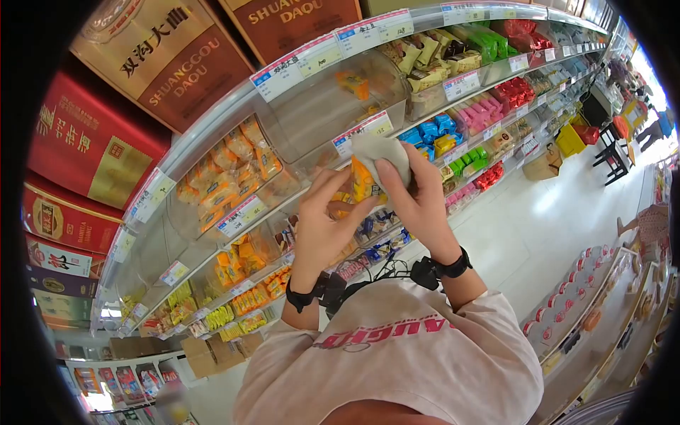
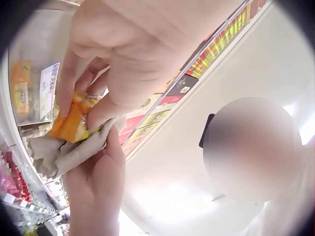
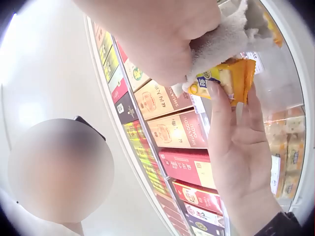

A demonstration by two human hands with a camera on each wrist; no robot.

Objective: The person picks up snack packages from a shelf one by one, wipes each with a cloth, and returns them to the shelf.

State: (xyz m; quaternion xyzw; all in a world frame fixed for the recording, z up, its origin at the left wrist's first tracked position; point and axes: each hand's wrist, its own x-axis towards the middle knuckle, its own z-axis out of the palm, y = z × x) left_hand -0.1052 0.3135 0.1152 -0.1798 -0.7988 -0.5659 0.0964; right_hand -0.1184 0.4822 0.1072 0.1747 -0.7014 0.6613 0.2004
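My left hand (image 1: 319,223) pinches a small orange-and-yellow snack packet (image 1: 363,183) between thumb and fingers. The packet has a clear window, and a pale filling (image 3: 225,79) shows through it in the right wrist view. A grey-white cloth (image 1: 382,150) is bunched in my right hand (image 1: 425,202), its thumb lying across the front. In the right wrist view the cloth (image 3: 221,46) lies against the packet's upper side. The left wrist view shows the packet's orange end (image 2: 69,123) standing out beyond the left fingers. Both hands are close together in front of the shelf.
A clear bin (image 1: 301,106) with a few orange packets lies just beyond my hands. More orange packets (image 1: 237,166) fill the bin at left. Price tags (image 1: 361,133) line the shelf edges. Boxes (image 1: 163,57) stand on top. A white rack (image 1: 602,304) is at right.
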